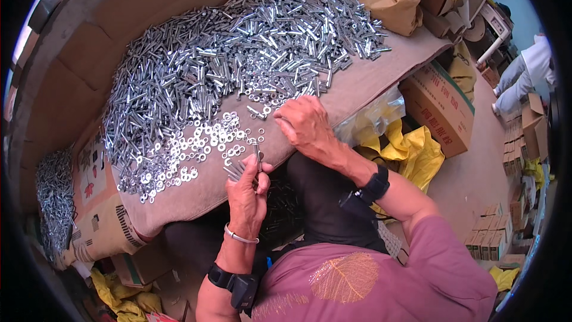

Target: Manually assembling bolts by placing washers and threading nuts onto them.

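My left hand [245,188] is closed around several slim silver bolts [234,170], which fan out past the fingers. One more bolt [257,152] stands upright at the thumb and fingertips. To its right, my right hand [307,122] is curled with its fingertips bent inward, just above the cloth. Whatever those fingers may hold is hidden. Loose flat washers [223,134] are scattered on the cloth [190,194] between the left hand and a large heap of silver metal rods or sleeves [238,53]. Small nuts [256,74] lie at the heap's near edge, close to the right hand.
A second metal heap [55,203] lies at far left. Right of the cloth are clear plastic [375,113], a yellow bag [411,155] and a cardboard carton [441,110]. Small boxes [491,235] stack on the floor; a person [524,74] stands at far right.
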### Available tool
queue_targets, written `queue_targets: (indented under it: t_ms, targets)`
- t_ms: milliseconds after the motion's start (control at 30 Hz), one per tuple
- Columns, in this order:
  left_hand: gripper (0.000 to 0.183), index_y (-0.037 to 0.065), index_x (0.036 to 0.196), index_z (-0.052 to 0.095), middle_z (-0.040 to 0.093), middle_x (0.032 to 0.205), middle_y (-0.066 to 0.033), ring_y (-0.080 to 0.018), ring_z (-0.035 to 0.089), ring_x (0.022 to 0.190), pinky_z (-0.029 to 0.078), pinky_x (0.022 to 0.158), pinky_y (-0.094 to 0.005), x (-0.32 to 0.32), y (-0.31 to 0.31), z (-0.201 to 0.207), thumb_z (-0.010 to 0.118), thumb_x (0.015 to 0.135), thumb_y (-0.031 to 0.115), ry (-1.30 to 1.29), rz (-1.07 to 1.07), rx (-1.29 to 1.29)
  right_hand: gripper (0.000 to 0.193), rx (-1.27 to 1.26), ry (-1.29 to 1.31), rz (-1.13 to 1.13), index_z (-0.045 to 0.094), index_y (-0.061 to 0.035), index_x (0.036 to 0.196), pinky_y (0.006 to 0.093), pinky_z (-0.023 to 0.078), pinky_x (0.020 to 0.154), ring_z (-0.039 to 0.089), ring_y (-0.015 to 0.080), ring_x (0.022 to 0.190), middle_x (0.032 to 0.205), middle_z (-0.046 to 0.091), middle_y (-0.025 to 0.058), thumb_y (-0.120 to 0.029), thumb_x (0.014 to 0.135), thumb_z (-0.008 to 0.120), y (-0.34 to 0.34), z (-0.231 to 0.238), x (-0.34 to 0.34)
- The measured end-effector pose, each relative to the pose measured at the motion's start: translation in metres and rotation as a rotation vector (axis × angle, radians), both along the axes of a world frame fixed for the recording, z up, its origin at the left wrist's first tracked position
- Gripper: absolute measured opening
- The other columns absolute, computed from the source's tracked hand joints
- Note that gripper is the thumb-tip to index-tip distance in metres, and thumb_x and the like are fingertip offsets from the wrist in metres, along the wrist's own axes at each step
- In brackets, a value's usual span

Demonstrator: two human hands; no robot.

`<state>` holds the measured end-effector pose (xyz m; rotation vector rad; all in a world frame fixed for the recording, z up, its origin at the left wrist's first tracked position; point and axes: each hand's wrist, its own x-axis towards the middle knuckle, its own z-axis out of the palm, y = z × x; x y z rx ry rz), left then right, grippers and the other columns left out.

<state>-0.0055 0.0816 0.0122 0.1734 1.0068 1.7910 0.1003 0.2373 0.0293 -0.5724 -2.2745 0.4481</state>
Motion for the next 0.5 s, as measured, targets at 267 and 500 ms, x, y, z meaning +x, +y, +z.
queue_targets:
  t_ms: [267,500]
  targets:
    - [0.016,0.001,0.099,0.055,0.063,0.077,-0.0113,-0.0068,0.041,0.044,0.029,0.041,-0.018,-0.001,0.006,-0.002,0.057,0.091,0.015,0.001,-0.007,-0.044,0.003,0.347,-0.136,-0.13,0.06,-0.0049,0.072,0.0425,0.037,0.088,0.054,0.0251,0.08,0.074,0.054,0.0093,-0.007,0.071,0.058,0.022,-0.008,-0.02]
    - [0.018,-0.002,0.096,0.057,0.062,0.075,-0.0137,-0.0087,0.043,0.046,0.03,0.041,-0.0181,-0.001,0.003,0.002,0.06,0.089,0.015,-0.027,0.014,-0.036,0.006,0.485,-0.228,-0.147,0.061,-0.0069,0.075,0.0443,0.035,0.094,0.054,0.023,0.084,0.079,0.053,0.0064,-0.009,0.075,0.055,0.034,-0.013,-0.051]
